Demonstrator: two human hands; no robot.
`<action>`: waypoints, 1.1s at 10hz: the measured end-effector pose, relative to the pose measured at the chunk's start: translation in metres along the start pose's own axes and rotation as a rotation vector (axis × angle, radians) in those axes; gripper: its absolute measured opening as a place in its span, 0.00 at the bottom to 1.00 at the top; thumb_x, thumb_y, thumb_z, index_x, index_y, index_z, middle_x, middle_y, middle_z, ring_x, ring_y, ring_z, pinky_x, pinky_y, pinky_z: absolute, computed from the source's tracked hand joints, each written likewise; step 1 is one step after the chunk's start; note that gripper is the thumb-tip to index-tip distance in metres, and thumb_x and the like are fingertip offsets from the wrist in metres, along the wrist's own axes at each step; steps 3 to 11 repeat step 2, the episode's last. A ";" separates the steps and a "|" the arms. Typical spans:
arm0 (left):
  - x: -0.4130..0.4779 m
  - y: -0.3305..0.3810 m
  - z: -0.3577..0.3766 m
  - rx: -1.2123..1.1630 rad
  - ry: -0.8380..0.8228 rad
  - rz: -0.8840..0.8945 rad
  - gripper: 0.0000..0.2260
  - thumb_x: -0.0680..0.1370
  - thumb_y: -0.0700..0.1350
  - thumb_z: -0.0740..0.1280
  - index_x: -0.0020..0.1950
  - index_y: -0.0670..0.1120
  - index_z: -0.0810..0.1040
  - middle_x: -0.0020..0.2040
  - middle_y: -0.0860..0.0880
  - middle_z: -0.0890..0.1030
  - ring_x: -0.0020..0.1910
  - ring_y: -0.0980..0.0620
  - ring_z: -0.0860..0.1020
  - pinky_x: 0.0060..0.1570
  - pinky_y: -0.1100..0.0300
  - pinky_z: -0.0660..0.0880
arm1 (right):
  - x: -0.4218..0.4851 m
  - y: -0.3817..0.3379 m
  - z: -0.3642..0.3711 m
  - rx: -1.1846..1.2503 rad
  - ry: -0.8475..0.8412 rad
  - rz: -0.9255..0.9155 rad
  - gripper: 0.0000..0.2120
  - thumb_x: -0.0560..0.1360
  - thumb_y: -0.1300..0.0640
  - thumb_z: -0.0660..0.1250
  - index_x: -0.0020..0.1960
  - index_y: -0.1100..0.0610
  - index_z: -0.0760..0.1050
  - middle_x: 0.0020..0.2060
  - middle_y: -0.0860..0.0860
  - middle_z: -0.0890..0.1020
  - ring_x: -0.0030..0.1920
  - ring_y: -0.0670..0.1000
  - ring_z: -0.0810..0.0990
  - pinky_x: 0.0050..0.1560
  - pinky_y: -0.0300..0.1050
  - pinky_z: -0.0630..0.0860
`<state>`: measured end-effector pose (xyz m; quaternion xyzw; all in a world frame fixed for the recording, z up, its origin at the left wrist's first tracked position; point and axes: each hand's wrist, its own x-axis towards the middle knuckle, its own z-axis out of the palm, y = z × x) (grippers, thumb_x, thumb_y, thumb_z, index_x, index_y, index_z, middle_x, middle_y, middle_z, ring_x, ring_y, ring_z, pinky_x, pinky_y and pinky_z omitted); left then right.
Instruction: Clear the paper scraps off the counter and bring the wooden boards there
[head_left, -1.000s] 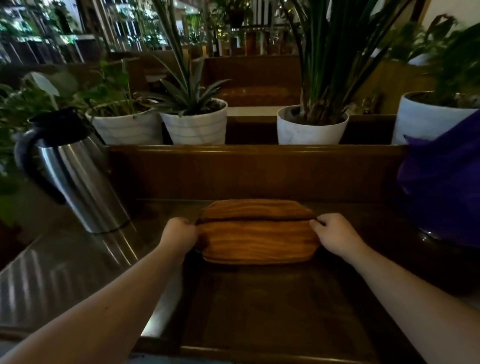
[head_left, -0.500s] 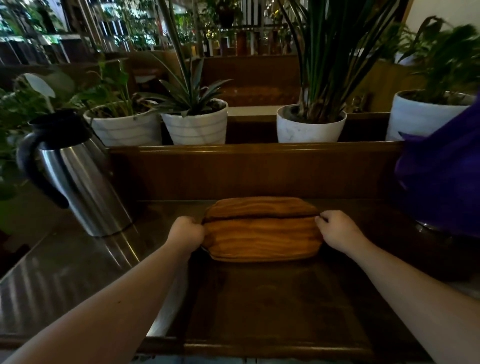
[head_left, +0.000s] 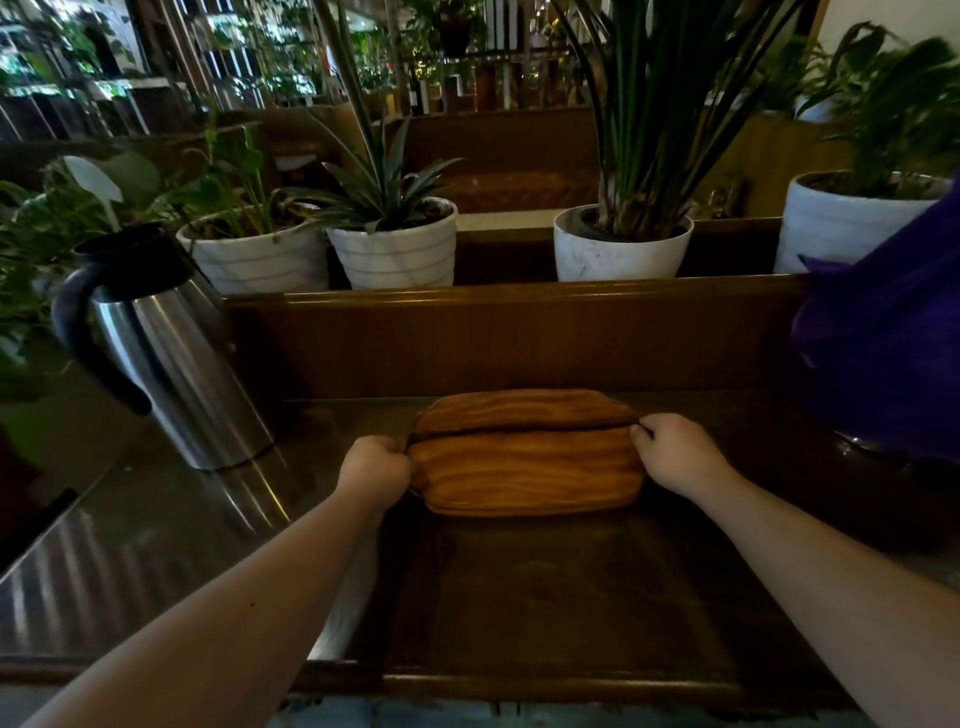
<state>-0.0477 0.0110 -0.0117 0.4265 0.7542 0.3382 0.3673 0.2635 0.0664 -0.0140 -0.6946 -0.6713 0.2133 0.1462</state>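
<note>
Left hand (head_left: 375, 467) and right hand (head_left: 675, 453) each hold a clenched grip on the boards' (head_left: 524, 467) ends, mid-surface (head_left: 545, 597).

Dim room. Dark wooden ledge (head_left: 519, 299) running behind the glossy surface (head_left: 156, 545), carrying white plant pots (head_left: 395, 254); steel carafe (head_left: 171, 358) standing left; bright windows (head_left: 67, 78) glowing beyond the foliage.

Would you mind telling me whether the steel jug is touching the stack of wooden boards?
Apart. The head view shows a strip of bare counter between the steel jug and the wooden boards.
</note>
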 end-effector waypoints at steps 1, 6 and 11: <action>-0.003 0.003 -0.002 0.048 0.000 0.016 0.07 0.77 0.38 0.64 0.52 0.44 0.79 0.45 0.48 0.78 0.43 0.52 0.77 0.37 0.59 0.72 | 0.001 -0.004 -0.003 -0.096 -0.029 0.015 0.14 0.81 0.50 0.56 0.41 0.52 0.75 0.38 0.52 0.79 0.37 0.50 0.78 0.33 0.45 0.73; -0.012 0.010 -0.005 0.120 0.008 0.047 0.06 0.77 0.42 0.65 0.53 0.45 0.78 0.45 0.47 0.79 0.41 0.54 0.78 0.33 0.63 0.72 | -0.004 -0.012 -0.011 -0.257 -0.026 -0.039 0.18 0.80 0.44 0.55 0.59 0.55 0.74 0.56 0.55 0.78 0.52 0.53 0.79 0.52 0.52 0.79; -0.012 0.010 -0.005 0.120 0.008 0.047 0.06 0.77 0.42 0.65 0.53 0.45 0.78 0.45 0.47 0.79 0.41 0.54 0.78 0.33 0.63 0.72 | -0.004 -0.012 -0.011 -0.257 -0.026 -0.039 0.18 0.80 0.44 0.55 0.59 0.55 0.74 0.56 0.55 0.78 0.52 0.53 0.79 0.52 0.52 0.79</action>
